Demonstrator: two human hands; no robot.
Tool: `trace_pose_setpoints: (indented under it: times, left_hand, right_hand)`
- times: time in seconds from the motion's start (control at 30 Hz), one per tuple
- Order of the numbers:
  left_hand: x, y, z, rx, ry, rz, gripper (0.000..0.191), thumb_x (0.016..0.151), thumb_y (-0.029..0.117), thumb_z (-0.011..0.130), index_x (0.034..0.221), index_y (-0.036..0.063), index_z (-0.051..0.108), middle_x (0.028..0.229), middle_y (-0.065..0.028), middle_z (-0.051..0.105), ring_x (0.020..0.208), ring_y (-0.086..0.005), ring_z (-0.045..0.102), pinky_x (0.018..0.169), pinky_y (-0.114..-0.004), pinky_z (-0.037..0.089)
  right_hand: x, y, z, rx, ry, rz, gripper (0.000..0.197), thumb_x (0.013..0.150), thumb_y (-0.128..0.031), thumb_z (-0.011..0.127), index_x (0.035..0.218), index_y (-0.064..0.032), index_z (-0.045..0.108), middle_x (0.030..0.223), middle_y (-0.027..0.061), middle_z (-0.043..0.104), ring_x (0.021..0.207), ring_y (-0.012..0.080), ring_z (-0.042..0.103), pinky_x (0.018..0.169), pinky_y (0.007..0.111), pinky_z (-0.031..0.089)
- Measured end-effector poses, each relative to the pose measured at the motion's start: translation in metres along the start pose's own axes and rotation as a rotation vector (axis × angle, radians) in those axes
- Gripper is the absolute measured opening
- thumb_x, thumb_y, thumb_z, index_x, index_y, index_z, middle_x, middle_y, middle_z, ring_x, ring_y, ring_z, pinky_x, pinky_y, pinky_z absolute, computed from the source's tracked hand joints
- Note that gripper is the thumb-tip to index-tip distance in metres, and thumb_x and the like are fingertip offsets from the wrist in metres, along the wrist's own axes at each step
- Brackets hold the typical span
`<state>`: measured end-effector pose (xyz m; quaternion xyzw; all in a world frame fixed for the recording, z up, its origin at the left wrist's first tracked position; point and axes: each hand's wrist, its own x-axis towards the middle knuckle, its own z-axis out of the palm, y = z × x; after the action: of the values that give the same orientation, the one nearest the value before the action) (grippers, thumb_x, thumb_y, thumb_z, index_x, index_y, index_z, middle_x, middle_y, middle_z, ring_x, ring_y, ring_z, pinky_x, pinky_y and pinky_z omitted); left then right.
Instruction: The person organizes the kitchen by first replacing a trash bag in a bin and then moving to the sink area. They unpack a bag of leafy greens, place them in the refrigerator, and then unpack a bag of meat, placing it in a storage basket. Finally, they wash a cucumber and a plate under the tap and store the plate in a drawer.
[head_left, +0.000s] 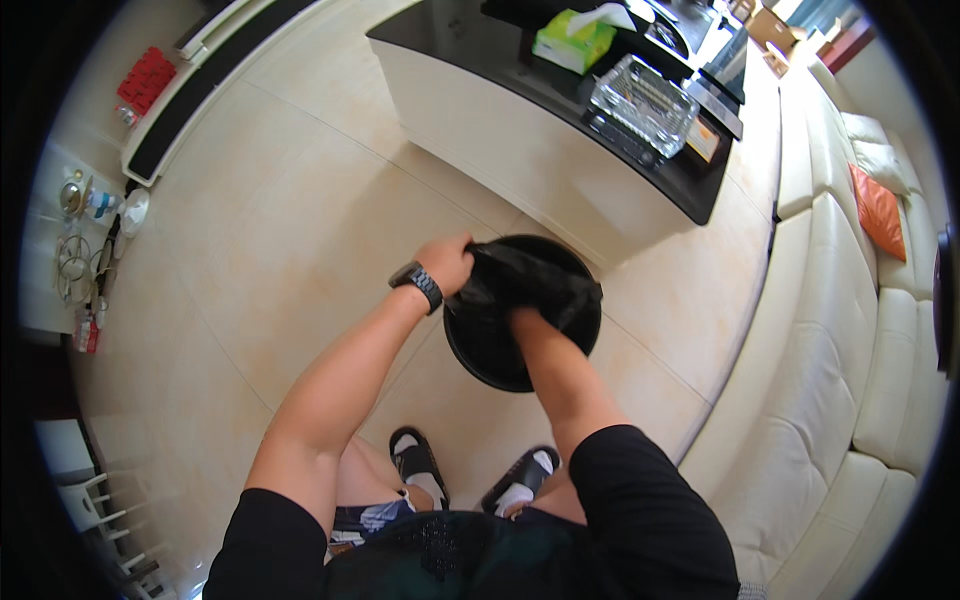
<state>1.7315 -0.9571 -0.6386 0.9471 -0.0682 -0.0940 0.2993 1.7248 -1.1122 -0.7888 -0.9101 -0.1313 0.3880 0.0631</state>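
Observation:
A round black trash bin (487, 371) stands on the tiled floor in front of my feet. A black plastic bag (525, 274) lies bunched in its mouth and across its far rim. At the bin's upper left, my left hand (448, 264) pinches the edge of the bag; a dark watch is on that wrist. My right hand (525, 319) reaches down into the bag, so its fingers are hidden and their pose cannot be seen.
Just beyond the bin is a white coffee table (517, 150) with a black top. It carries a green tissue pack (574, 43) and a clear lidded container (645, 105). A cream leather sofa (795, 360) lines the right; a low cabinet (217, 82) sits far left.

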Motion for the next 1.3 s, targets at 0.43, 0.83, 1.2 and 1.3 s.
trace_pose_setpoints:
  times: [0.43,0.83,1.2,1.3]
  left_hand:
    - [-0.001,0.001,0.005,0.135,0.167,0.130,0.020,0.082,0.009,0.044,0.099,0.0072,0.056,0.099,-0.0160,0.058,0.086,-0.0359,0.059,0.073,-0.046,0.048]
    - [0.022,0.012,-0.011,0.118,0.052,-0.020,0.027,0.083,0.020,0.043,0.085,0.0002,0.061,0.088,-0.0222,0.062,0.083,-0.0375,0.059,0.076,-0.045,0.048]
    - [0.042,-0.065,0.031,-0.078,-0.204,-0.277,0.030,0.078,0.029,0.066,0.084,-0.0008,0.066,0.072,-0.0194,0.065,0.065,-0.0304,0.063,0.065,-0.038,0.050]
    - [0.035,-0.071,0.040,0.056,-0.162,-0.266,0.030,0.078,0.030,0.067,0.084,-0.0002,0.065,0.078,-0.0190,0.066,0.075,-0.0297,0.064,0.070,-0.038,0.050]
  right_hand:
    - [-0.149,0.043,-0.106,-0.281,0.696,-0.187,0.027,0.072,-0.032,0.070,0.086,-0.0099,0.063,0.091,0.0098,0.059,0.094,0.0288,0.056,0.081,0.040,0.044]
    - [-0.105,0.076,-0.140,0.508,0.614,0.098,0.035,0.083,-0.031,0.051,0.096,-0.0014,0.064,0.097,0.0208,0.064,0.094,0.0366,0.060,0.082,0.042,0.046]
    - [-0.056,0.121,-0.122,0.291,0.429,0.164,0.040,0.074,-0.029,0.058,0.097,0.0021,0.066,0.100,0.0243,0.063,0.097,0.0379,0.060,0.084,0.043,0.047]
    - [-0.059,0.136,-0.105,0.344,0.414,0.218,0.038,0.073,-0.026,0.058,0.098,0.0030,0.065,0.102,0.0254,0.062,0.096,0.0386,0.060,0.084,0.044,0.047]
